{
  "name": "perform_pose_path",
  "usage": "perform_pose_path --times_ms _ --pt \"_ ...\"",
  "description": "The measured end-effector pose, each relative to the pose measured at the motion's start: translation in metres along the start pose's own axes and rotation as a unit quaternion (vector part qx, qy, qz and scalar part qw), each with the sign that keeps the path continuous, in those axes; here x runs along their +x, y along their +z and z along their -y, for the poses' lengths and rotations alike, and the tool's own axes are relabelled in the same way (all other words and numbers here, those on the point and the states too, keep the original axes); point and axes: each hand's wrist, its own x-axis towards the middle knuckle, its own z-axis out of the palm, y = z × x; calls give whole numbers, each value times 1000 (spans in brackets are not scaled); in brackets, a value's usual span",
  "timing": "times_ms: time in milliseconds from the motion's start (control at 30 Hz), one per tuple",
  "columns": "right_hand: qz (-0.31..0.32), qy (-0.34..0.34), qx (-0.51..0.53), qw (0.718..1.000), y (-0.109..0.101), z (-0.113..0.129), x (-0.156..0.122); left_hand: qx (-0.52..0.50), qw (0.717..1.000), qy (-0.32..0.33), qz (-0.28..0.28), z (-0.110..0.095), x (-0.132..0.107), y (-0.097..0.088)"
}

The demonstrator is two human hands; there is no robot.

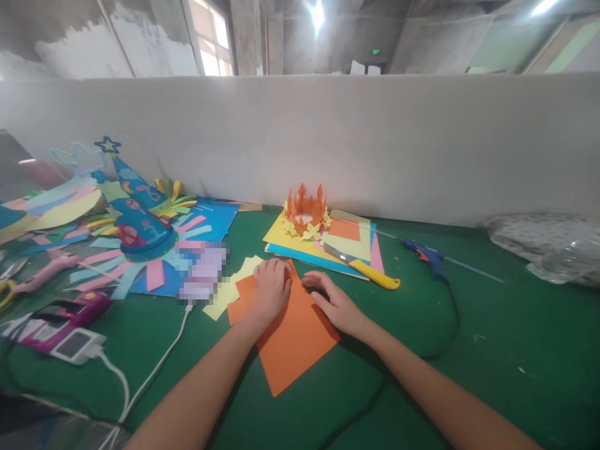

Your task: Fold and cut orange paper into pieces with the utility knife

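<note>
An orange paper sheet (pixel 293 340) lies on the green table (pixel 492 350) in front of me. My left hand (pixel 270 289) presses down on its upper left part with the fingers curled under, like a loose fist. My right hand (pixel 335 303) rests flat on the sheet's upper right edge, fingers stretched toward the left hand. Pale yellow paper pieces (pixel 229 289) stick out from under the sheet on the left.
Behind lie a stack of coloured sheets (pixel 349 240) with an orange paper crown (pixel 305 212), a yellow utility knife (pixel 370 270) and a blue glue gun (pixel 426 255). Left: a blue paper cone hat (pixel 138 215), paper strips, pink scissors (pixel 49 267), a charger with cables (pixel 77 344). A plastic bag (pixel 548 247) sits right.
</note>
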Motion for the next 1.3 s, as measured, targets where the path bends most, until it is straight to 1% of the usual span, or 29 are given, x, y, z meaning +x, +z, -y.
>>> perform_pose_path --times_ms 67,167,267,333,400,500,567,633,700,833,933,1000,1067,1100,1133,1200,1233,1300 --pt "-10 2 13 1000 -2 -5 1 -34 999 15 -4 6 2 -1" --pt "-31 13 17 999 -6 -16 4 -63 998 16 -20 11 5 -3" --pt "-52 27 20 998 -12 -24 6 -99 994 10 -44 10 7 -8" --pt "-53 28 27 998 -16 -25 6 -120 991 1 -59 8 7 -10" --pt "-36 19 35 999 -21 -20 5 -150 985 -15 -80 6 8 -11" --pt "38 4 89 995 -28 -7 2 -201 972 -42 -110 6 9 -11" --pt "76 20 133 988 -32 1 0 -218 967 -54 -122 7 9 -11" --pt "85 48 156 983 -35 4 -2 -226 964 -59 -126 8 10 -12" --pt "63 56 146 986 -39 3 -2 -243 960 -61 -123 8 10 -13" --pt "-18 33 104 994 -46 -2 2 -275 956 -43 -91 7 11 -13" --pt "-35 32 97 994 -49 1 5 -313 948 -27 -44 6 10 -9" --pt "-42 32 92 994 -49 4 6 -354 935 -33 -13 4 9 -6" --pt "-48 36 86 994 -47 5 6 -407 911 -64 28 -1 7 -6" --pt "-52 40 83 994 -46 5 6 -435 894 -88 58 -5 7 -8" --pt "-55 44 79 994 -45 5 6 -466 872 -120 94 -9 6 -10" --pt "-61 52 68 994 -42 5 7 -510 833 -165 141 -19 4 -18" --pt "-65 55 61 994 -41 5 7 -521 821 -187 142 -23 4 -22" --pt "-72 60 47 995 -39 6 6 -551 788 -220 166 -29 3 -28"
